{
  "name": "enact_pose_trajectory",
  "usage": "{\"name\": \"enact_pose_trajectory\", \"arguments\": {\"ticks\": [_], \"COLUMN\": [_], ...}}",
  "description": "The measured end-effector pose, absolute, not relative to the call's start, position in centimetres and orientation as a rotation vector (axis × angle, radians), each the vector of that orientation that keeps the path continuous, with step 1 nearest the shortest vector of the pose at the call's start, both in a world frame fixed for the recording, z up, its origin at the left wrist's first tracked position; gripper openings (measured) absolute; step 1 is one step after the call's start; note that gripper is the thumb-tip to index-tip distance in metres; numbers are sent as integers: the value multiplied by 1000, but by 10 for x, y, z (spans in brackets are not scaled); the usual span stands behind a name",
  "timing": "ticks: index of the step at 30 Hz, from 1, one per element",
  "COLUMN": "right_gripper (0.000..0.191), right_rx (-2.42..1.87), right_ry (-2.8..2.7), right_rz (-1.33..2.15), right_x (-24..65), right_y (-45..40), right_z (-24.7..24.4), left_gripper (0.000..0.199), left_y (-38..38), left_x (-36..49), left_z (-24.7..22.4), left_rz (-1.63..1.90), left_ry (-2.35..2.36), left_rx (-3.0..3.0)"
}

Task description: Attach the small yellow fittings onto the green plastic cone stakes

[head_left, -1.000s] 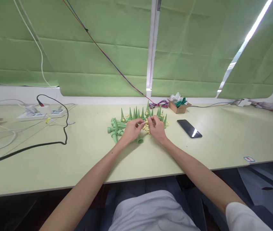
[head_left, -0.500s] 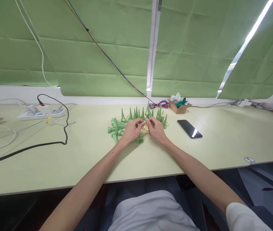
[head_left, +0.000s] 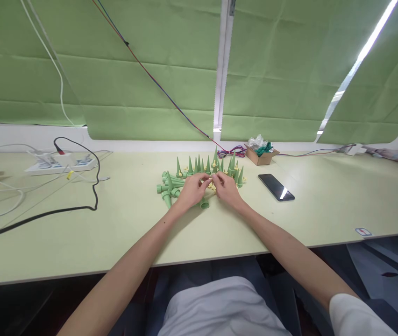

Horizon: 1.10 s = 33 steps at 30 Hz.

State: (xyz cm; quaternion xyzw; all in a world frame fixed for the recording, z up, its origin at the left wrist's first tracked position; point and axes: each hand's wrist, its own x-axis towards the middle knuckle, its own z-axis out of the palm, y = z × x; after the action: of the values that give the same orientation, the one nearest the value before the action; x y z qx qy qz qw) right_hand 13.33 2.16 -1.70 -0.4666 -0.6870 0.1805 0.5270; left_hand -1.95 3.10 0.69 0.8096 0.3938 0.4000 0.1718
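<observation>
My left hand and my right hand meet at the middle of the table, fingertips pinched close together. Between them is something small and yellowish, too small to make out. Behind my hands stand several green pointed spikes, tips up, with small yellow pieces among them. Left of my left hand, more green spikes lie on their sides in a pile. One green piece with an open round end lies just below my hands. Loose yellow pieces show between my hands.
A black phone lies to the right. Behind it, a small cardboard box holds clear plastic and green material, beside coiled wires. At the left are a white power strip and a black cable.
My right hand's fingers have shifted very slightly left, near my left fingertips. Otherwise the scene looks the same.
</observation>
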Motion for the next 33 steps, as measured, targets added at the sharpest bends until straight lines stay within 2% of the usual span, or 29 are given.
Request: {"name": "enact_pose_trajectory", "arguments": {"ticks": [9, 18, 26, 33], "right_gripper": [35, 35, 34, 35], "right_rx": [-1155, -1166, -1167, -1157], "right_ry": [-1613, -1617, -1627, -1629], "right_rz": [355, 362, 341, 351], "right_x": [134, 134, 133, 133], "right_y": [23, 22, 22, 23], "right_z": [-19, -18, -18, -18], "left_gripper": [17, 17, 17, 23], "left_y": [30, 26, 25, 25], "left_x": [-21, -24, -25, -26], "left_z": [7, 6, 5, 3], "left_rz": [1080, 736, 482, 475], "left_ry": [1324, 1629, 1606, 1562], "left_rx": [2313, 2401, 2473, 2519]}}
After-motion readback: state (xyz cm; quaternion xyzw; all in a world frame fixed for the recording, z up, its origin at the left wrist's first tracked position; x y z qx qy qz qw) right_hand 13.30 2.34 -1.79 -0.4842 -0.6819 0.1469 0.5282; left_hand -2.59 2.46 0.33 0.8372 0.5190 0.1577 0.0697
